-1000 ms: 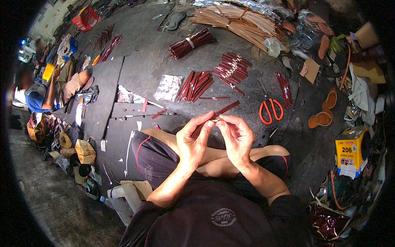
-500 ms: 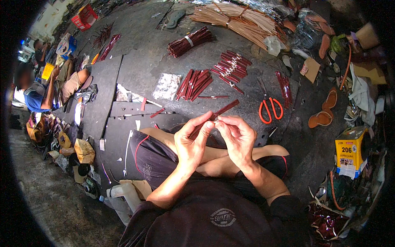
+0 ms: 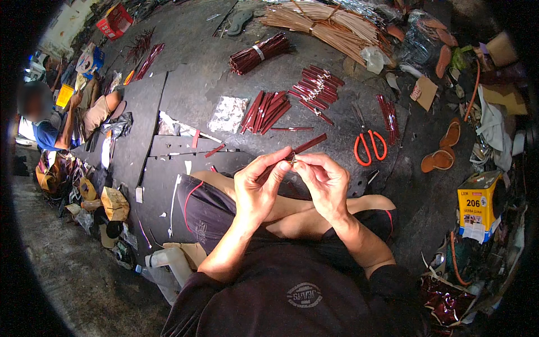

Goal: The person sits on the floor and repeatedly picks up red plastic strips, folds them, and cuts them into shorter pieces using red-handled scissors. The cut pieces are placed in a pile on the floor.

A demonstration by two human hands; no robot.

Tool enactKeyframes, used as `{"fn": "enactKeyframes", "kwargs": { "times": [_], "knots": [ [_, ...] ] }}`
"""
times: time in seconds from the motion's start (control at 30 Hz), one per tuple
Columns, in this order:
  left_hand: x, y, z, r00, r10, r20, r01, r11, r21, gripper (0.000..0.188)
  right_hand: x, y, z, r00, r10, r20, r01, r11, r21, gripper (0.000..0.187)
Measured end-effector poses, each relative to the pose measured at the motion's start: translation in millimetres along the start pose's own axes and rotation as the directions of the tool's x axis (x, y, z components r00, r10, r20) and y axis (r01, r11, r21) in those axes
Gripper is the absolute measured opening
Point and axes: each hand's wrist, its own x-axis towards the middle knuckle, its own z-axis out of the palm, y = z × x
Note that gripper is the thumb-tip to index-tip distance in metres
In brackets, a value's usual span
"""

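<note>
My left hand [image 3: 255, 188] is closed on a glossy dark red strip [image 3: 311, 143], pinching it between thumb and fingers above my crossed legs. From the other side, my right hand [image 3: 325, 185] presses thumb and forefinger at a small shiny metal piece [image 3: 291, 159] on the strip; its exact shape is too small to tell. The strip's free end points away to the upper right. Beyond my hands lie a pile of plain red strips [image 3: 264, 114] and a pile of strips with shiny pieces at their middles [image 3: 316, 92]. Orange-handled scissors [image 3: 369, 149] rest to the right.
A clear bag [image 3: 227, 115] of shiny bits lies left of the piles. Farther off sit a tied red bundle [image 3: 259, 53] and tan sticks [image 3: 320, 31]. More red strips [image 3: 387, 119], sandals [image 3: 441, 157] and a yellow box [image 3: 477, 208] are rightward; another person [image 3: 53, 132] sits at left.
Both hands have shifted very slightly left, still at the same strip. The fingers' grip around the metal piece differs a little; the piles and scissors have stayed put.
</note>
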Motion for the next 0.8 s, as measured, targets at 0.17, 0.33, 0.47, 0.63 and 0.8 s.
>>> {"fn": "enactKeyframes", "kwargs": {
  "times": [0.17, 0.33, 0.47, 0.63, 0.8],
  "knots": [
    [5, 2, -8, 0.997, -0.037, 0.065, 0.038, 0.999, -0.017, 0.025, 2, 0, -3, 0.994, 0.100, 0.040, -0.102, 0.993, 0.052, 0.017],
    [15, -2, -24, 0.967, 0.171, 0.191, -0.215, 0.948, 0.237, 0.021, 5, -1, -5, 0.949, 0.297, 0.108, -0.314, 0.926, 0.210, 0.021],
    [15, -1, -31, 0.949, 0.128, 0.288, -0.199, 0.952, 0.233, 0.021, 9, -4, -13, 0.966, 0.229, 0.118, -0.213, 0.968, -0.132, 0.029],
    [11, 3, -33, 0.948, 0.034, 0.317, -0.115, 0.963, 0.242, 0.020, 21, -21, -21, 0.942, -0.180, 0.282, 0.327, 0.678, -0.659, 0.036],
    [14, 5, -38, 0.920, -0.031, 0.390, -0.022, 0.991, 0.132, 0.022, 19, -18, -27, 0.944, 0.012, 0.329, 0.125, 0.912, -0.391, 0.025]
  ]
}}
